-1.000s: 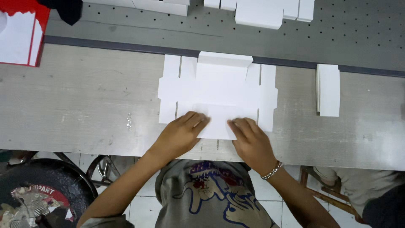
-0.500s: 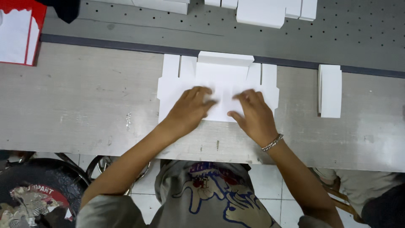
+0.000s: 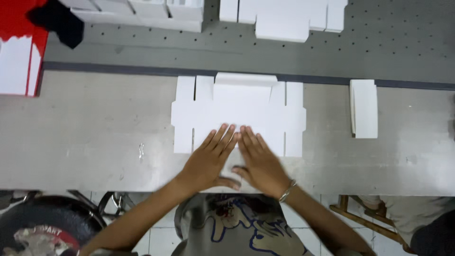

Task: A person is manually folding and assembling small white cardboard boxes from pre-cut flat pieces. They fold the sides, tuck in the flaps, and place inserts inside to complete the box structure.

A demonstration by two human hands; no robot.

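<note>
A flat white die-cut cardboard box blank [image 3: 239,106] lies on the grey worktable [image 3: 95,142], its flaps spread left and right. My left hand [image 3: 208,159] and my right hand [image 3: 258,163] rest side by side on the blank's near middle panel, palms down, fingers stretched and pointing away from me. The fingertips almost meet at the centre. A metal bracelet [image 3: 286,190] circles my right wrist. Neither hand grips anything; both press flat on the card.
A small folded white box [image 3: 364,114] lies to the right on the table. More white blanks [image 3: 284,16] and stacked boxes [image 3: 137,12] sit on the perforated grey surface beyond. A red-and-white item [image 3: 19,61] is at far left. A dark wheel [image 3: 42,232] is below the table's near edge.
Both hands slid back toward me from the middle of the blank to its near panel and came together, fingers now flat and side by side.
</note>
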